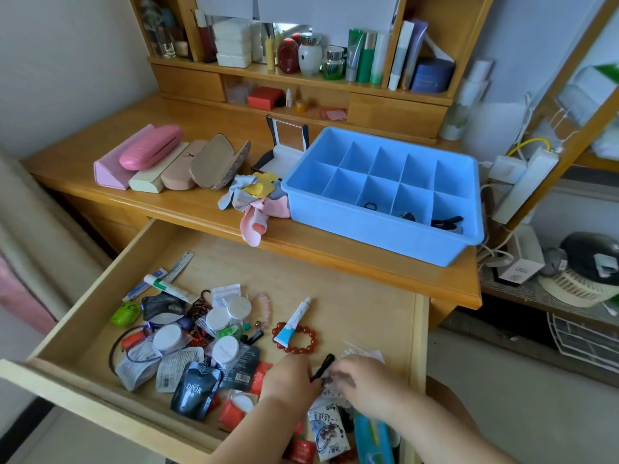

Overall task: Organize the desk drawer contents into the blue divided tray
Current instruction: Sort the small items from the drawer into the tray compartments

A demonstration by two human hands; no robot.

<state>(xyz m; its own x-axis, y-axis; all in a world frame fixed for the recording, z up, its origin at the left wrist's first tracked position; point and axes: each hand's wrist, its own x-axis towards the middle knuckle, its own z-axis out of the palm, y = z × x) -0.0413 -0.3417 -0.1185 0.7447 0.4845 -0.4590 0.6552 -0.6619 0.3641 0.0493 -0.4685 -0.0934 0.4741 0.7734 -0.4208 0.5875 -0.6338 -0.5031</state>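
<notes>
The left hand (291, 380) has its fingers pinched on a slim black hair clip (323, 367), the right hand (366, 385) beside it with fingers curled, grip unclear, above the open drawer (351, 296), the blue divided tray (385, 192) on the tabletop (187, 202) well beyond.

A honey-coloured wooden desk (187, 209) stands against a pale wall (67, 61), with a shelf hutch (301, 80) along its back edge. Right of the desk stands a wooden rack (552, 105), over a light floor (502, 390). Soft daylight fills the room.
</notes>
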